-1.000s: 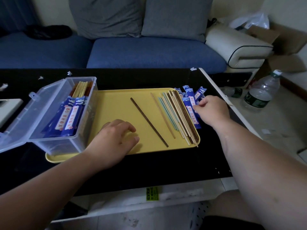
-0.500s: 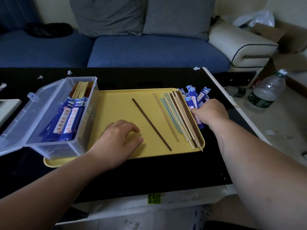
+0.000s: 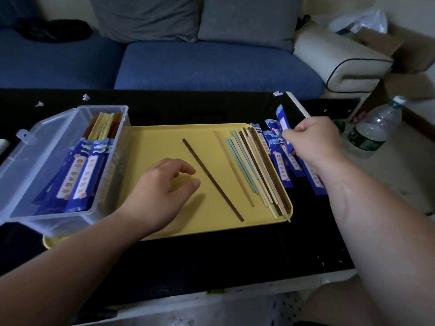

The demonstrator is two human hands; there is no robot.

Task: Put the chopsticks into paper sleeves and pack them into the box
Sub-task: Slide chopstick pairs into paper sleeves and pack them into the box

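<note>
On a yellow tray (image 3: 164,142) lies one dark brown chopstick (image 3: 211,178) on its own, slanted. A row of several loose chopsticks (image 3: 256,170), pale, green and brown, lies along the tray's right side. Blue paper sleeves (image 3: 280,165) are piled on the black table just right of the tray. My right hand (image 3: 315,142) pinches one blue sleeve (image 3: 282,118) and holds it raised above the pile. My left hand (image 3: 162,191) rests on the tray with loosely curled fingers, holding nothing, left of the single chopstick. A clear plastic box (image 3: 47,175) with its lid open holds several sleeved chopsticks.
The black table (image 3: 211,255) ends close to me at a white edge. A plastic water bottle (image 3: 374,130) stands on the floor to the right. A blue sofa (image 3: 211,64) with grey cushions runs behind the table. A white footstool (image 3: 341,55) sits at the back right.
My right hand has closed on one blue sleeve and lifted it up and away from the pile. My left hand has stayed on the tray.
</note>
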